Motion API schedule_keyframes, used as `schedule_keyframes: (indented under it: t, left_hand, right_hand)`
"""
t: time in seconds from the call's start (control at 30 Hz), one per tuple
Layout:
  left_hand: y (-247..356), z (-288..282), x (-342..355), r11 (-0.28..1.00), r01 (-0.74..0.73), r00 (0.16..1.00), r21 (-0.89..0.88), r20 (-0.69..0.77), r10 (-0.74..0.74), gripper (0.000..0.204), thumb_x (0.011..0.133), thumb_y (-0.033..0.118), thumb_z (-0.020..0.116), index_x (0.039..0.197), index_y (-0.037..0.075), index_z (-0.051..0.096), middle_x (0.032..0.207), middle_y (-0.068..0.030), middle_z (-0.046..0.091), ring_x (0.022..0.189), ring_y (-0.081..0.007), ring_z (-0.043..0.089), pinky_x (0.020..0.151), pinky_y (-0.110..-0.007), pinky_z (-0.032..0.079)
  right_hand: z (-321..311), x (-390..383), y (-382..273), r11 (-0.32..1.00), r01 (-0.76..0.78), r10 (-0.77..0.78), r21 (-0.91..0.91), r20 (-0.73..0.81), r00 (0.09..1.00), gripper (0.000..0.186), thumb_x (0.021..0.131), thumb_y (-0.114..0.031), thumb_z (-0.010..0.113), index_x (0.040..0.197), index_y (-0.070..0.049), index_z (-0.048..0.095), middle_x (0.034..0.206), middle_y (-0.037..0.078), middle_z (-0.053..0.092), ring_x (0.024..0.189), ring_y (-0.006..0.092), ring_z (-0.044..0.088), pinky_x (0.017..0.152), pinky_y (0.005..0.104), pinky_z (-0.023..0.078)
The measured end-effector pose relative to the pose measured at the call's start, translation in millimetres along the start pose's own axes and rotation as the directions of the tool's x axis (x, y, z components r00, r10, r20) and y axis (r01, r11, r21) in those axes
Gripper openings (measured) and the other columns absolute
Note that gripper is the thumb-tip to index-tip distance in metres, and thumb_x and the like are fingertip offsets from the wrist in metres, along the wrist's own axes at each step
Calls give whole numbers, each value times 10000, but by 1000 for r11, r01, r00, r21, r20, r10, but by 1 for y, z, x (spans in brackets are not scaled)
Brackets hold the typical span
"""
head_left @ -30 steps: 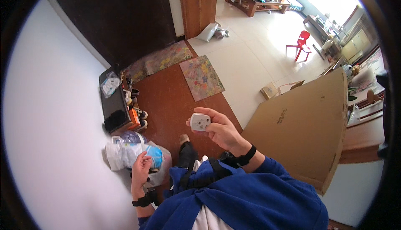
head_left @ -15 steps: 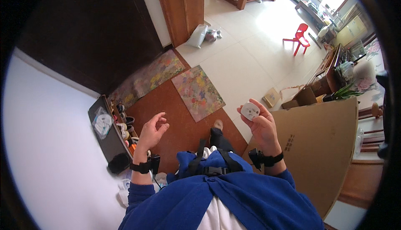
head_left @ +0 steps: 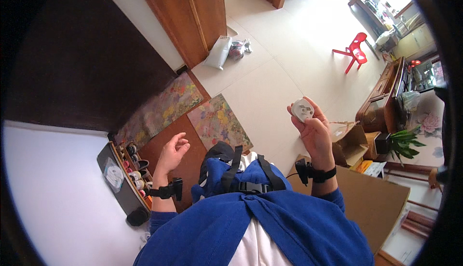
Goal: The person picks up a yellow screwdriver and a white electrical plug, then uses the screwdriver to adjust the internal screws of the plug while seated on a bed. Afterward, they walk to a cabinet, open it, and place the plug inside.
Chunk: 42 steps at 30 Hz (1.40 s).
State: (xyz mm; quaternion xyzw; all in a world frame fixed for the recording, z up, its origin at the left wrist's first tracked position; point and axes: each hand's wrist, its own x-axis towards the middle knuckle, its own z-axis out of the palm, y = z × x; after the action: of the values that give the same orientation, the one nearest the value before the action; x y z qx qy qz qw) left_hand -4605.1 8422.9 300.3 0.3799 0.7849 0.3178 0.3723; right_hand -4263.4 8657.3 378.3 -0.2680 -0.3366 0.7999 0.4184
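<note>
Between the thumb and fingers of my right hand (head_left: pixel 316 135) is a small white rounded device (head_left: pixel 303 110) with grey and dark marks on its face, which looks like a plug adapter. That hand is raised over the pale tiles, palm up. My left hand (head_left: pixel 173 154) holds nothing; its fingers are loosely bent and apart, above the reddish-brown floor near the shoe rack (head_left: pixel 130 169). Both wrists wear black straps with small black units.
Floral mats (head_left: pixel 219 121) lie ahead by the dark door (head_left: pixel 87 49). A large flat cardboard sheet (head_left: pixel 374 198) and an open carton (head_left: pixel 349 147) stand at right, near a potted plant (head_left: pixel 404 143). Further off are a red chair (head_left: pixel 356 53) and a white bag (head_left: pixel 219 52).
I have moved forward across the floor; the cardboard sheet now sits lower in view and the open carton is nearer. My right hand, still holding the white device, has shifted slightly right and up.
</note>
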Motion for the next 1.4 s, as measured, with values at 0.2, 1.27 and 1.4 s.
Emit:
schedule_keyframes:
  t: [0.2,1.27,1.4]
  left_hand:
    - [31,0,142,1000,-9,999,14,42,9,483,881,252,643,1283,18,511,1076,-130,651,948,-208,639,835,-338,506]
    - [289,16,615,946,325,941,11,-107,-322,459,913,218,607,1312,24,487,1111,-119,631,964,-169,610,843,-310,494]
    - [296,18,633,959,285,952,0,-120,-283,466,897,268,624,1286,38,514,1081,-120,650,930,-192,630,828,-333,502]
  right_hand:
    - [-30,129,-21,999,25,-24,25,-59,998,496,842,55,406,1338,48,392,1223,254,535,1157,366,557,929,371,543]
    - [-186,746,-196,987,-106,108,117,-7,994,497,880,9,392,1372,50,334,1297,267,478,1243,367,480,934,376,538]
    - [-199,765,-186,974,-129,133,187,-14,991,484,883,6,391,1363,51,349,1288,261,487,1233,364,491,928,366,543]
